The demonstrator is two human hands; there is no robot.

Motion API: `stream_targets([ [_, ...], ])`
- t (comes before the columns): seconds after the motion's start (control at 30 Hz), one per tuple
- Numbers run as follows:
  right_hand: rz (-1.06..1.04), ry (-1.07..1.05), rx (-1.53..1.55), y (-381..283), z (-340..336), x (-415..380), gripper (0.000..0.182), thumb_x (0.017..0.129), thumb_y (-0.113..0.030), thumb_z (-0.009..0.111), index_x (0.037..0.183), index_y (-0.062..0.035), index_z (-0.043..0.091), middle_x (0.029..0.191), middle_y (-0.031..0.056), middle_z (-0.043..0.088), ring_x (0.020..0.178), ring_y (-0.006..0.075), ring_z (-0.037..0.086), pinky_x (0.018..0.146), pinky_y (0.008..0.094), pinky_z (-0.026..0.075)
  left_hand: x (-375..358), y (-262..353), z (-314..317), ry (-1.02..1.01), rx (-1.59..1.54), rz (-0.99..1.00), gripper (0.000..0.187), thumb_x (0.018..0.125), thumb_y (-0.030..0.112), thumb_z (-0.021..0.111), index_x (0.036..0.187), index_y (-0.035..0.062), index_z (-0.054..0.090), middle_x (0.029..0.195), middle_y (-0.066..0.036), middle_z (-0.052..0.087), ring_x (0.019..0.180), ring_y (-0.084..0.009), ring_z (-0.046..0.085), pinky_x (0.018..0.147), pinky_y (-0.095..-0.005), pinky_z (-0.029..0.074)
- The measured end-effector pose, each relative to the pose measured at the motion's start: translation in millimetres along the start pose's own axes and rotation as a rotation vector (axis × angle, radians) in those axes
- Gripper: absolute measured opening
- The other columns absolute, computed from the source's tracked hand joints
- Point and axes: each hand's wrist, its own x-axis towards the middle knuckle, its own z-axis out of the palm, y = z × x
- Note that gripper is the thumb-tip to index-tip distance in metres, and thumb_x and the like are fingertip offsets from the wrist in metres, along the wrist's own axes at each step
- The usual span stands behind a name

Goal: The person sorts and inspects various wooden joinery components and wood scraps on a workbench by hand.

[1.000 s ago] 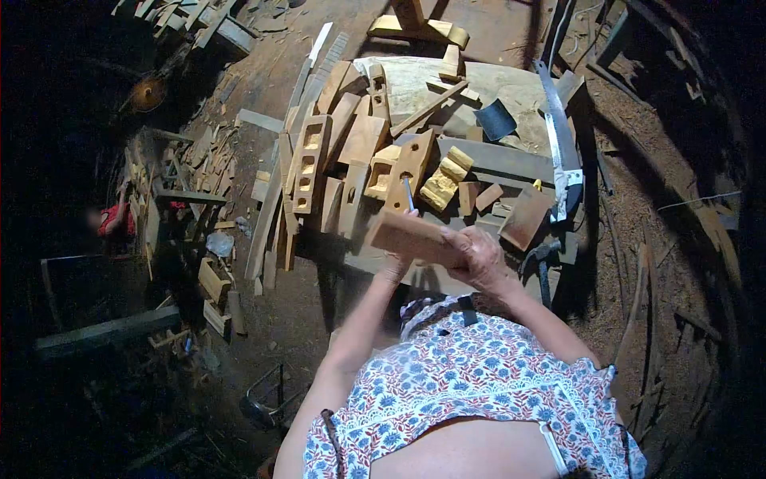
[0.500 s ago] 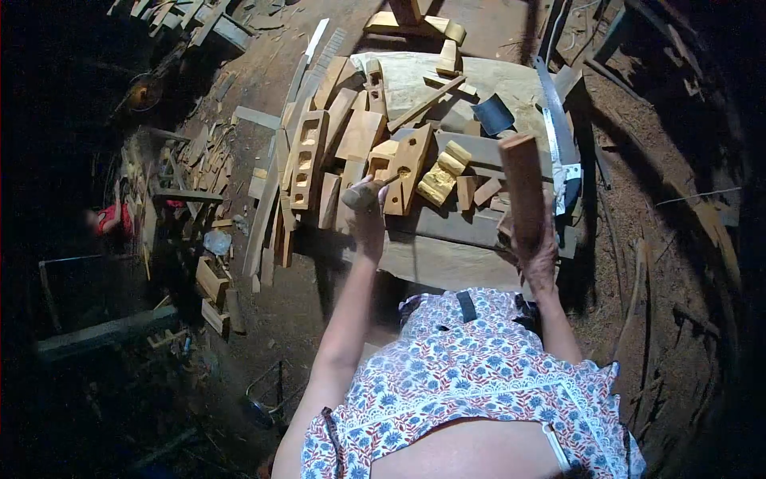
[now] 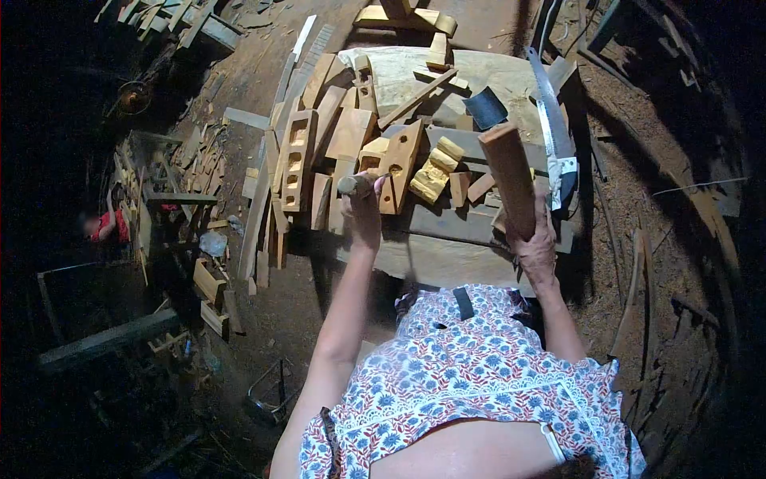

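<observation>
My right hand (image 3: 536,243) grips the lower end of a thick reddish wooden block (image 3: 508,176), held upright above the workbench (image 3: 447,259). My left hand (image 3: 365,209) is closed around the rounded wooden handle of a chisel (image 3: 351,184), its blade hidden, over the pile of cut wooden pieces. A pale carved piece (image 3: 433,172) and a flat piece with round holes (image 3: 400,164) lie between my hands.
A hand saw (image 3: 546,128) lies along the bench's right side, a dark sheet (image 3: 484,108) beside it. A slotted wooden bar (image 3: 295,160) and several planks rest at the left. Scrap wood litters the dirt floor. A person in red (image 3: 104,225) sits far left.
A second ago both hands held the block flat near my chest. My right hand has since stood it upright on the right, and my left hand reached forward and closed on the chisel handle.
</observation>
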Motion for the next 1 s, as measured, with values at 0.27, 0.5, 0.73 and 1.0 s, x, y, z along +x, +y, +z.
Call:
stream_targets([
  [0.27, -0.53, -0.109, 0.353, -112, -7, 81, 0.075, 0.069, -0.026, 0.072, 0.134, -0.0125, 0.037, 0.098, 0.0148, 0.056, 0.083, 0.028, 0.06, 0.074, 0.0394, 0.051, 2, -4, 11, -0.042, 0.085, -0.032, 0.024, 0.078, 0.015, 0.07, 0.092, 0.0045, 0.053, 0.081, -0.012, 0.061, 0.072, -0.0278, 0.058, 0.063, -0.0368, 0.047],
  [0.5, -0.847, -0.532, -0.303, -141, 55, 136, 0.066, 0.076, -0.034, 0.066, 0.134, -0.0295, 0.035, 0.084, 0.0149, 0.053, 0.072, 0.0249, 0.059, 0.059, 0.0373, 0.05, -8, -18, 15, -0.114, -0.106, -0.201, 0.037, 0.086, 0.009, 0.054, 0.12, 0.0005, 0.045, 0.116, -0.015, 0.052, 0.104, -0.0259, 0.049, 0.087, -0.0375, 0.039],
  [0.73, -0.978, -0.449, 0.056, -153, 62, 132, 0.067, 0.079, -0.04, 0.062, 0.136, -0.0386, 0.028, 0.081, 0.0122, 0.052, 0.07, 0.0292, 0.057, 0.056, 0.0379, 0.048, -20, -28, 9, -0.322, 0.096, -0.25, 0.034, 0.09, 0.011, 0.048, 0.123, 0.0006, 0.047, 0.121, -0.018, 0.05, 0.111, -0.0293, 0.048, 0.094, -0.0396, 0.038],
  [1.0, -0.604, -0.446, 0.141, -124, 28, 112, 0.074, 0.07, -0.019, 0.063, 0.138, -0.0206, 0.034, 0.108, 0.0155, 0.056, 0.094, 0.0315, 0.057, 0.084, 0.0402, 0.046, -19, -64, 3, 0.245, -0.837, -1.15, 0.038, 0.084, 0.033, 0.065, 0.081, -0.0048, 0.061, 0.079, -0.009, 0.061, 0.064, -0.0156, 0.06, 0.057, -0.0272, 0.054],
])
